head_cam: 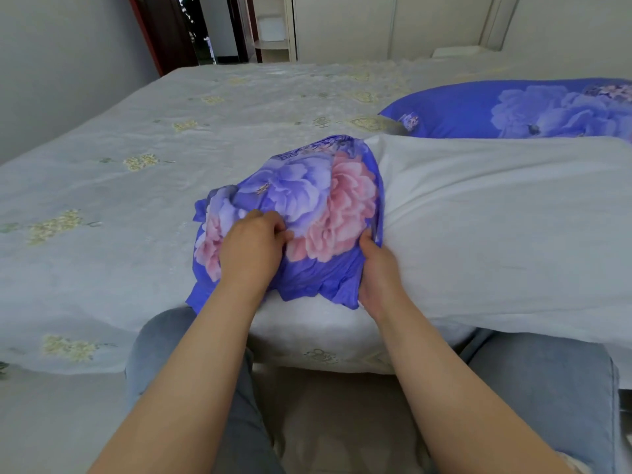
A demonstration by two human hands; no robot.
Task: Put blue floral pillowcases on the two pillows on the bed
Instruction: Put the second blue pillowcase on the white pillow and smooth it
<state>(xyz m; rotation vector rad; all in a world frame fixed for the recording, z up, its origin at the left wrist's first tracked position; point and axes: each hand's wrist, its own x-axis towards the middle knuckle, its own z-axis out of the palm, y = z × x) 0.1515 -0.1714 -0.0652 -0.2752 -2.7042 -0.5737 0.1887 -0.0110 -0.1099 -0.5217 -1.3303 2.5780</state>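
A bare white pillow (496,227) lies across the near edge of the bed, its left end covered by a bunched blue floral pillowcase (307,200) with pink and lilac flowers. My left hand (251,249) grips the gathered cloth on the case's left side. At the case's open edge, where cloth meets white pillow, my right hand (378,271) pinches the hem. A second pillow in a blue floral case (513,109) lies farther back at the right.
The bed (171,138) has a pale sheet with small yellow flower prints. My knees in blue jeans (547,378) press against its near edge. A doorway (205,29) and pale cupboards stand beyond the far side.
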